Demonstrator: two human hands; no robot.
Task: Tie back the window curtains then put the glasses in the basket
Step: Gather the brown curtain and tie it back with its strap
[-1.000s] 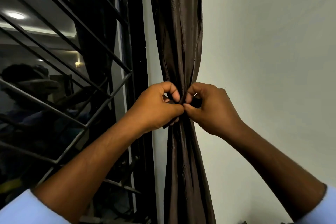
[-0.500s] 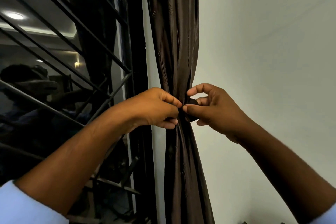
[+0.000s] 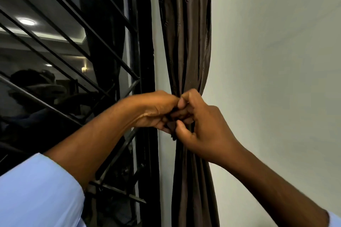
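Note:
A dark brown curtain [image 3: 186, 42] hangs gathered into a narrow bundle between the window frame and the wall. A dark tie-back strip [image 3: 171, 127] wraps the bundle at its pinched waist. My left hand [image 3: 156, 110] comes in from the left and pinches the strip's end. My right hand [image 3: 201, 131] meets it from the right, fingers curled on the same strip in front of the curtain. The knot itself is hidden behind my fingers. No glasses or basket are in view.
A black window frame [image 3: 145, 61] with slanted metal security bars [image 3: 77, 24] fills the left side; the dark glass reflects ceiling lights. A plain pale wall [image 3: 276, 61] lies to the right of the curtain.
Both hands have closed in on each other at the curtain's waist. My right hand has rotated so its fingers overlap my left hand's fingertips on the strip.

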